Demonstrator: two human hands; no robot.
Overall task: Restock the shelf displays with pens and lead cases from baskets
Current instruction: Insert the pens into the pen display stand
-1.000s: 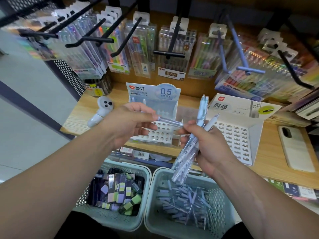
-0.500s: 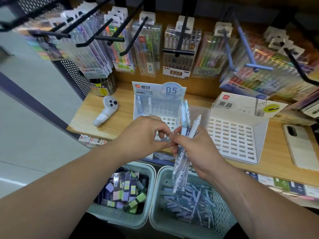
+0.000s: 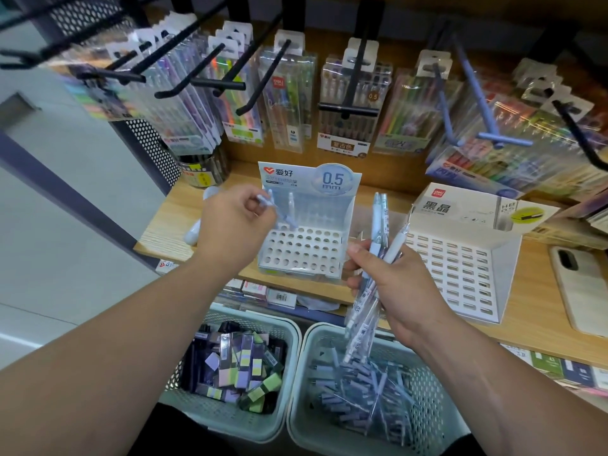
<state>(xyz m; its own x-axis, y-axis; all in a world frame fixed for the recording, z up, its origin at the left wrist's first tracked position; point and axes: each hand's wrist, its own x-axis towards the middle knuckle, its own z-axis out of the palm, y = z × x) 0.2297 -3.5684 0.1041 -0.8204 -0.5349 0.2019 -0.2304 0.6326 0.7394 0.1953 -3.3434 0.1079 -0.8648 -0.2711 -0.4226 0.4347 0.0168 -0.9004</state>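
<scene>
Pinched in the curled fingers of the left hand: 1 pale pen, blurred, slanting down toward the back-left holes of the 0.5 mm pen display. Tip in a hole or not: cannot tell. Just at 3 o'clock of it, another pen upright in the back row.

At 4 o'clock of that display, the right hand, clamped round a bundle of pens at mid-length. Tops fanned toward 12 o'clock, lower ends hanging over the right basket. Hands apart, with the display's front between them.

At 6 o'clock, below the shelf edge, 2 pale green baskets side by side. In the right basket, a loose heap of wrapped pens. In the left basket, lead cases in purple, green and black.

At 3 o'clock of the pen display, on the same wooden shelf, a white slotted lead-case display; further toward 3 o'clock, a phone lying flat. At 12 o'clock, packs of pens hanging from hooks.
</scene>
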